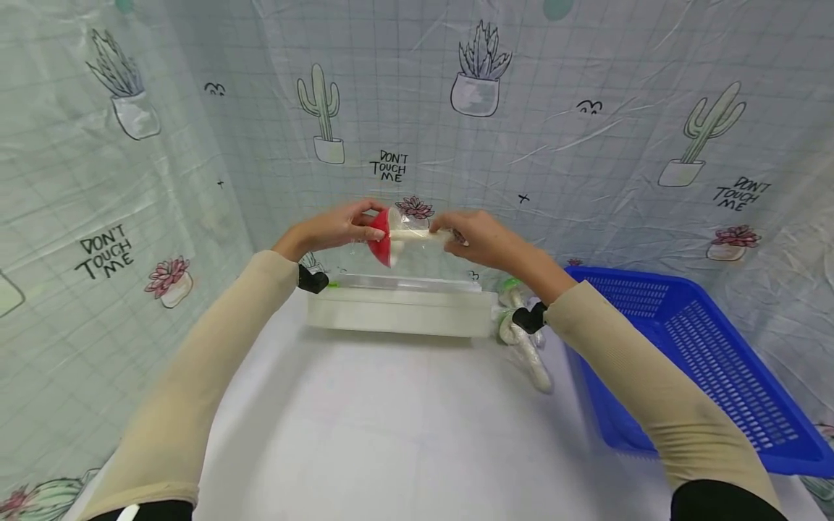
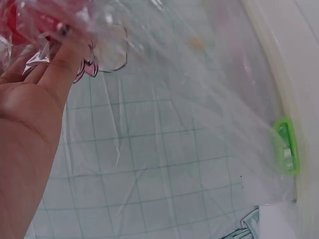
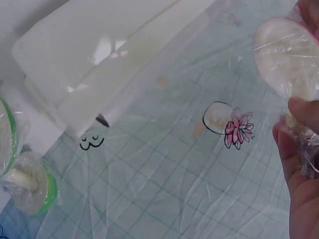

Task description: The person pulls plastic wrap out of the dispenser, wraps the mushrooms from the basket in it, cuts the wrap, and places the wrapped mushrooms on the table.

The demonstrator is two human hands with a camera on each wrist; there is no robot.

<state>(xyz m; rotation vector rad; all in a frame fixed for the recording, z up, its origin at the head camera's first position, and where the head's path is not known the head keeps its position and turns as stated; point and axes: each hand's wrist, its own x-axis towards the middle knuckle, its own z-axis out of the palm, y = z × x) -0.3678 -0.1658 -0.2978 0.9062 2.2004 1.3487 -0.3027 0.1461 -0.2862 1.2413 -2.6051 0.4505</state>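
Note:
Both hands hold up a mushroom-shaped thing with a red cap and pale stem (image 1: 413, 234), wrapped in clear film, above the far side of the table. My left hand (image 1: 339, 226) grips the red cap (image 1: 381, 239), thumb on the near side. My right hand (image 1: 478, 237) pinches the stem near its free end, where film bunches around the fingers. In the right wrist view, the cap's pale underside (image 3: 284, 55) faces the camera. Below the hands stands a long white box (image 1: 397, 312) with a clear strip and a green slider (image 2: 285, 147) along its back edge.
Green-capped, film-wrapped things with pale stems (image 1: 531, 358) lie right of the box. A blue plastic basket (image 1: 736, 362) stands at the right. Behind the white table (image 1: 391, 420) hangs a printed grid sheet (image 1: 404, 87) with cactus drawings.

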